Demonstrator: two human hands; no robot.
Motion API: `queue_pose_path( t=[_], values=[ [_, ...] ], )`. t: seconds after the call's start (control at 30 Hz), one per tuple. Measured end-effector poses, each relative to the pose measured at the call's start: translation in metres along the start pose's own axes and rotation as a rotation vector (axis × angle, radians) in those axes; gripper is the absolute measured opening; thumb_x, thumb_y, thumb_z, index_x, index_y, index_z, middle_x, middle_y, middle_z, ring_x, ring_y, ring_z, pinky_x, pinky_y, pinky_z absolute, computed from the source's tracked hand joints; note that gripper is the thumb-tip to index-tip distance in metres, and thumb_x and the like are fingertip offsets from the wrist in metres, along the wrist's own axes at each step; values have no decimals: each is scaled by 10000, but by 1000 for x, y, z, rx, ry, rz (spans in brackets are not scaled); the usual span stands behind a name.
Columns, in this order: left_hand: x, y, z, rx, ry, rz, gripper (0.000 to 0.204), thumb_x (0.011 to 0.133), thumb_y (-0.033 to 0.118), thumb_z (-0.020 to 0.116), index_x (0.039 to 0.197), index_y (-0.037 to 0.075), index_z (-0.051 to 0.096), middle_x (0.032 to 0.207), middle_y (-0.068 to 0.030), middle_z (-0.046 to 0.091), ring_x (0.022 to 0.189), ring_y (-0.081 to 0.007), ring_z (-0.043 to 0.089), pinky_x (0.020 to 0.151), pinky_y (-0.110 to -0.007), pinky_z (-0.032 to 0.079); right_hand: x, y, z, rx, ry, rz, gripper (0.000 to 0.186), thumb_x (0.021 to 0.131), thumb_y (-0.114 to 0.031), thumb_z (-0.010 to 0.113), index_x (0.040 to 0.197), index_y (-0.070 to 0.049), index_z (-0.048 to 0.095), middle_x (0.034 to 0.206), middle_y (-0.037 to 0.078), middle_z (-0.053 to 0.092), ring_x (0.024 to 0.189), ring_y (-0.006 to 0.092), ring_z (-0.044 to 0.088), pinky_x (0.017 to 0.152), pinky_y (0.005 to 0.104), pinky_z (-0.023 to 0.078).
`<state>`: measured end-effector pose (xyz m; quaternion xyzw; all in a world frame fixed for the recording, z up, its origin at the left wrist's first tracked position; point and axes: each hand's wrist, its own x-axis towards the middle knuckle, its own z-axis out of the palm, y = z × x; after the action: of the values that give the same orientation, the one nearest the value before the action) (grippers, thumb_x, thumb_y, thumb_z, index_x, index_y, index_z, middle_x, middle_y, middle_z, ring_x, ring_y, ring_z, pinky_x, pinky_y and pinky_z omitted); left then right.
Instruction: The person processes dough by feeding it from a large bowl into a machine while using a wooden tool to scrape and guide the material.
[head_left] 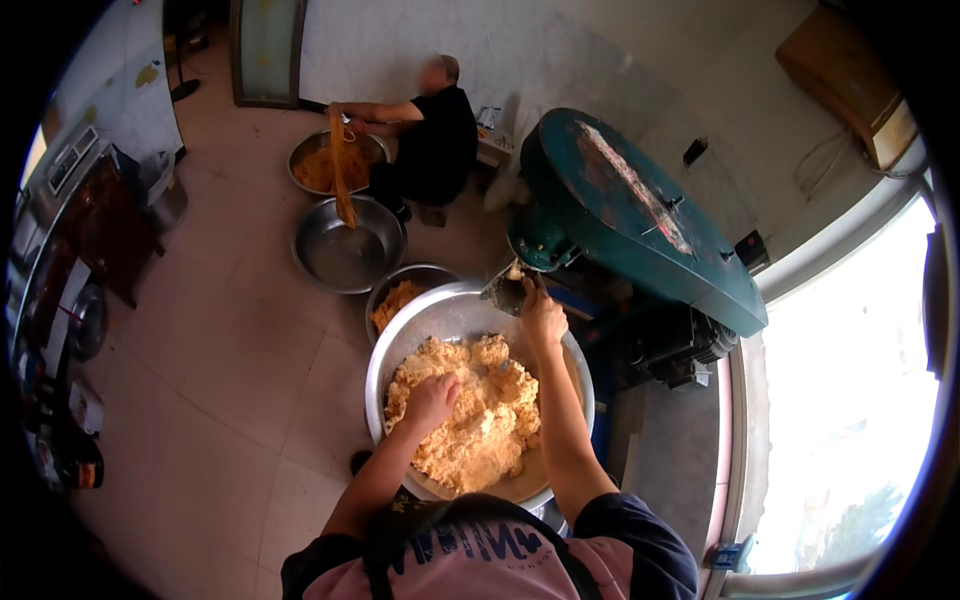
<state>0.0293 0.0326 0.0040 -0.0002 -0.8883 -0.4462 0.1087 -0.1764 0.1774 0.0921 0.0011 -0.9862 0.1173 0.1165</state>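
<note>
A large metal basin (377,385) stands in front of me, holding a crumbly, pale orange dough-like mass (480,440). My left hand (432,403) rests over the left part of the mass with its fingers curled in. Whatever lies inside those fingers is hidden. At the basin's far right rim, my right hand (543,318) grips the edge of a dark, flat-sided metal piece (504,293), just below the outlet of a green machine (610,200). A bit of pale dough (516,270) shows at that outlet.
A seated person (435,140) in dark clothes lifts long orange strands (342,175) above a bowl (291,165). Nearer are a metal bowl (310,262) and a partly covered bowl of orange stuff (398,303). A motor (690,345) sits under the machine; a bright window (850,400) is right.
</note>
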Motion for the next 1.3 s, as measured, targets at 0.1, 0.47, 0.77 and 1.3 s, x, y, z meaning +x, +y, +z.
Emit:
queue_pose_path(
  t=[0.1, 0.47, 0.77, 1.3],
  values=[
    [2, -8, 6, 3, 30, 45, 122, 899, 184, 539, 880, 64, 548, 757, -139, 613, 734, -341, 595, 655, -444, 478, -18, -19, -10, 45, -66, -153, 308, 893, -446, 512, 985, -212, 690, 782, 219, 666, 740, 419, 650, 682, 509, 532],
    [9, -20, -3, 164, 308, 98, 158, 816, 122, 632, 919, 48, 538, 901, -141, 604, 876, -343, 558, 812, -450, 415, -41, 30, -26, 201, 46, -93, 320, 886, -325, 561, 1138, -139, 627, 777, 222, 654, 718, 422, 634, 655, 487, 523],
    [80, -46, 22, 131, 44, -383, 575, 758, 435, 677, 1030, -66, 605, 988, -245, 648, 969, -380, 614, 857, -439, 475, -186, 164, -69, 454, 12, -39, 335, 878, -208, 629, 1181, -69, 593, 794, 202, 666, 689, 317, 680, 614, 357, 546],
    [136, -2, 68, 651, -489, -648, 664, 687, 552, 682, 1091, 25, 661, 1224, -183, 554, 1119, -342, 525, 991, -421, 378, -214, 183, -61, 499, 136, 55, 359, 842, -164, 657, 1184, -101, 571, 769, 147, 675, 633, 288, 673, 553, 351, 532]
  ],
)
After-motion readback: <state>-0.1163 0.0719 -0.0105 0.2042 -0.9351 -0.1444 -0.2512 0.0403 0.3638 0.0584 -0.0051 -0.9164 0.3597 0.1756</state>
